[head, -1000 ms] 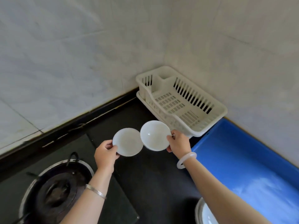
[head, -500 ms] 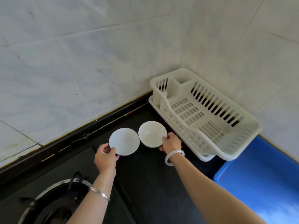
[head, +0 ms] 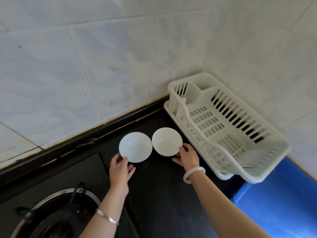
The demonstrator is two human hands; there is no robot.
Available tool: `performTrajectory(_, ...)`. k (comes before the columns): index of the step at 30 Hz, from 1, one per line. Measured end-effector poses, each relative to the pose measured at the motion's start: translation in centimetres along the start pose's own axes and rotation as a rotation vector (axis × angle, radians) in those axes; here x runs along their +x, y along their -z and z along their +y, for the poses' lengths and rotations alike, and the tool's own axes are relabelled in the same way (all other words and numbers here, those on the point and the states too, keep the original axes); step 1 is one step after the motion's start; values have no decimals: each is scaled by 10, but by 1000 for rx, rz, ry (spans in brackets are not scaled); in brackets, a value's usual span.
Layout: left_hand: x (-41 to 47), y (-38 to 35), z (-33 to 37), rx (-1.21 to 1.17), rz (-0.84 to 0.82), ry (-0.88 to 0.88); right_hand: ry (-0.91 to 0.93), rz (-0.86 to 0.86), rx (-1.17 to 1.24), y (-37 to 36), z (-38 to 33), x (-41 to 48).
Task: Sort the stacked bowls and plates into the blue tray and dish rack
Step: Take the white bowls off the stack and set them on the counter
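Left of the dish rack [head: 204, 86], both bowls are lower than a second ago, close to the counter [head: 163, 194]. Left hand [head: 120, 170] pinches left bowl [head: 135, 146] at its rim, right hand [head: 187, 157] pinches right bowl [head: 166, 140]. Neither sorted yet.

Wall tiles [head: 103, 66]: you face a corner of pale, marbled tiles with thin grey grout lines.
Countertop [head: 163, 200]: black and glossy in front of you; it meets the wall at a dark raised lip.
Sealant [head: 96, 140]: worn and yellowish, running along that lip.
Hob [head: 80, 170]: a dark panel lying on the counter at your lower left.
Gas burner [head: 56, 215]: round, with a metal ring and black pan supports, set in the hob and partly cut off by the frame edge.
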State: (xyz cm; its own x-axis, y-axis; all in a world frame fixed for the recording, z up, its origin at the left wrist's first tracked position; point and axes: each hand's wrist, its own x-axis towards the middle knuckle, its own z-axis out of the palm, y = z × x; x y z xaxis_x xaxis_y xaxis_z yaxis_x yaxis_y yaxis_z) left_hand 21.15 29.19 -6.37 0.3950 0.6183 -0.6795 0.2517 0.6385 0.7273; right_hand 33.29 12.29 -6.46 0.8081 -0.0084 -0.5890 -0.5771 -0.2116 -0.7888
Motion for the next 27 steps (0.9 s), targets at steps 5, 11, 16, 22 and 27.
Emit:
performTrajectory(5,-7,-5,0,-183,-12,84,-21,5,212,-5,6,4)
performTrajectory(11,2,-18,10,-228,42,63,-29,-6,274,-27,-11,24)
performTrajectory(16,18,-25,21,-246,79,41,-14,-23,283,-51,-30,41)
performTrajectory(22,32,-33,27,-278,90,35,8,-33,251,-70,-46,55)
performTrajectory(27,40,-36,32,-294,80,32,19,-26,227,-79,-53,64)
